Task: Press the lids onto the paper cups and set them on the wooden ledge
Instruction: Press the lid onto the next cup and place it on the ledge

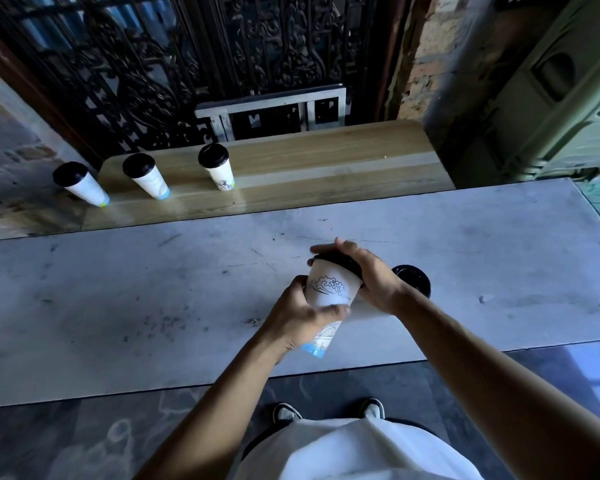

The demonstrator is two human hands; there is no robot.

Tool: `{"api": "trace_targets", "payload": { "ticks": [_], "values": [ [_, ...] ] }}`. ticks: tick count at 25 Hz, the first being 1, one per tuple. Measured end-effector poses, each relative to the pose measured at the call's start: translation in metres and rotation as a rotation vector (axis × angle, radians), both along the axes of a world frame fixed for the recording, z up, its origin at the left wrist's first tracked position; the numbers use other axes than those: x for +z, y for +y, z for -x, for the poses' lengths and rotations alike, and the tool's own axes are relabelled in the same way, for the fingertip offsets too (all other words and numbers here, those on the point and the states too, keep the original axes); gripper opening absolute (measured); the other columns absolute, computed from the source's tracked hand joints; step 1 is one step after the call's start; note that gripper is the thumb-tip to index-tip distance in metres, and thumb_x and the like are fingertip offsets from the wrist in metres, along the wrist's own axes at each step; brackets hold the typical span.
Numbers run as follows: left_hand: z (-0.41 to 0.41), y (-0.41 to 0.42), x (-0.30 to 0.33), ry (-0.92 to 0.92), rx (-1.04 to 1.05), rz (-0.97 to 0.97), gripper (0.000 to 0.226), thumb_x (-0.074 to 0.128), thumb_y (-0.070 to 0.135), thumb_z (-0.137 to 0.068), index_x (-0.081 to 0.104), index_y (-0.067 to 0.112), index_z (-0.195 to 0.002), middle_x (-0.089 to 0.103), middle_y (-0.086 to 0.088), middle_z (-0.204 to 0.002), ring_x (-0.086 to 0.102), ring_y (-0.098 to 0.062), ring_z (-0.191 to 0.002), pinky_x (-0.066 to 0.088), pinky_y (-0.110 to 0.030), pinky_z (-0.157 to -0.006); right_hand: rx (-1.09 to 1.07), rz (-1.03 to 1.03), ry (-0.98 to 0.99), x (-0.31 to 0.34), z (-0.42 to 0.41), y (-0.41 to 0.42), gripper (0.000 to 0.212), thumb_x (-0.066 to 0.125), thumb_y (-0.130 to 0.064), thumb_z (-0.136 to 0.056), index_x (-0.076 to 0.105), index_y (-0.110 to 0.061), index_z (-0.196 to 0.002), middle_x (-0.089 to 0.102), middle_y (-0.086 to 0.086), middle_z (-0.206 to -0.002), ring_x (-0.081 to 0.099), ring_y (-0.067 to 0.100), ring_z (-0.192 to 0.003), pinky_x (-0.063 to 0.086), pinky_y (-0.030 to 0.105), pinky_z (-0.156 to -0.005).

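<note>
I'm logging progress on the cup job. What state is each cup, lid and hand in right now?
Held cup: tilted, above the table, lid on top.
Its lid: under the right hand; whether fully seated, cannot tell.
Left hand: grips the cup's body.
Right hand: curled over the lid.
Spare lid: flat on the table, unused.
Three ledge cups: upright, lidded.

Looks like a takeaway coffee counter at a street-facing window. Shown by lidded paper cups [218, 167] lined up on a wooden ledge [326, 168], a worn marble countertop [118, 289] just inside it, an ornate wrought-iron grille [187, 64] beyond, and bare brick wall [430, 64] beside that.
</note>
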State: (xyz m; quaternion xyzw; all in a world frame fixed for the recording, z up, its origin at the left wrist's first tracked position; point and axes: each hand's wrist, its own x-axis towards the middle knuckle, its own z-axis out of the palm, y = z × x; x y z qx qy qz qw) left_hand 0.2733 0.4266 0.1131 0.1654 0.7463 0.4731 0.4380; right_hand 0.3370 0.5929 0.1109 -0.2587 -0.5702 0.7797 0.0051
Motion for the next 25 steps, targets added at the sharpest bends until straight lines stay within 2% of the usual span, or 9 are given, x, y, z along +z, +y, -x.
{"api": "trace_targets", "payload": {
  "ticks": [4,6,9,11,13,16,20,23,25],
  "values": [
    [-0.001,0.011,0.01,-0.115,0.255,-0.082,0.067,0.072,0.065,-0.068,0.057,0.03,-0.123,0.075,-0.001,-0.109,0.078,-0.016,-0.088,0.063,-0.039,-0.071,-0.274,0.238,0.063,-0.009,-0.004,-0.01,0.046,0.047,-0.052,-0.098,0.065,-0.023,-0.129,0.07,0.009,-0.123,0.07,0.028,-0.1,0.054,0.041,-0.088],
    [-0.002,0.012,0.009,-0.178,0.344,-0.111,0.063,0.062,0.064,-0.087,0.046,0.037,-0.141,0.068,-0.001,-0.128,0.074,-0.025,-0.108,0.063,-0.057,-0.086,-0.289,0.287,0.059,-0.013,-0.009,-0.021,0.044,0.047,-0.048,-0.096,0.062,-0.027,-0.132,0.066,0.011,-0.113,0.066,0.027,-0.089,0.053,0.039,-0.08],
    [-0.005,0.012,0.008,-0.251,0.396,-0.158,0.048,0.04,0.053,-0.108,0.033,0.042,-0.154,0.058,-0.007,-0.144,0.064,-0.04,-0.125,0.051,-0.073,-0.096,-0.27,0.325,0.038,-0.021,-0.014,-0.041,0.036,0.038,-0.04,-0.106,0.065,-0.037,-0.129,0.063,0.032,-0.127,0.061,0.035,-0.099,0.048,0.048,-0.088],
    [-0.009,0.012,0.009,-0.227,0.421,-0.156,0.042,0.033,0.048,-0.11,0.04,0.04,-0.151,0.059,-0.009,-0.145,0.064,-0.038,-0.126,0.051,-0.07,-0.1,-0.265,0.343,0.04,-0.025,-0.016,-0.051,0.035,0.037,-0.041,-0.108,0.061,-0.042,-0.133,0.058,0.037,-0.134,0.059,0.041,-0.107,0.041,0.056,-0.094],
    [-0.013,0.013,0.009,-0.183,0.457,-0.129,0.04,0.032,0.045,-0.111,0.046,0.038,-0.149,0.063,-0.006,-0.141,0.066,-0.03,-0.121,0.055,-0.063,-0.101,-0.274,0.359,0.066,-0.029,-0.018,-0.056,0.037,0.036,-0.041,-0.109,0.049,-0.042,-0.144,0.066,0.03,-0.13,0.064,0.041,-0.112,0.044,0.062,-0.102],
    [-0.016,0.013,0.01,-0.17,0.46,-0.107,0.039,0.033,0.043,-0.111,0.049,0.038,-0.145,0.066,-0.005,-0.137,0.068,-0.028,-0.119,0.055,-0.059,-0.101,-0.301,0.357,0.097,-0.028,-0.02,-0.057,0.039,0.036,-0.036,-0.11,0.046,-0.038,-0.148,0.07,0.017,-0.131,0.068,0.036,-0.114,0.047,0.061,-0.105],
    [-0.011,0.013,0.009,-0.147,0.413,-0.076,0.039,0.034,0.045,-0.11,0.048,0.038,-0.145,0.065,-0.002,-0.135,0.067,-0.026,-0.118,0.057,-0.056,-0.1,-0.323,0.338,0.106,-0.027,-0.02,-0.055,0.038,0.039,-0.032,-0.109,0.05,-0.034,-0.145,0.066,0.019,-0.137,0.063,0.04,-0.122,0.046,0.061,-0.109],
    [-0.007,0.009,0.007,0.093,0.334,-0.002,0.038,0.037,0.05,-0.108,0.052,0.037,-0.141,0.065,0.003,-0.134,0.064,-0.016,-0.112,0.054,-0.037,-0.094,-0.32,0.337,0.117,-0.028,-0.021,-0.05,0.039,0.043,-0.03,-0.108,0.049,-0.027,-0.146,0.06,0.024,-0.142,0.06,0.045,-0.125,0.05,0.058,-0.106],
    [-0.005,0.006,0.004,0.246,0.342,0.045,0.04,0.043,0.051,-0.106,0.051,0.036,-0.142,0.065,-0.001,-0.128,0.064,-0.018,-0.108,0.052,-0.036,-0.089,-0.313,0.342,0.13,-0.028,-0.022,-0.048,0.04,0.048,-0.03,-0.105,0.05,-0.027,-0.145,0.06,0.023,-0.142,0.066,0.036,-0.116,0.056,0.052,-0.098]
  ]
}}
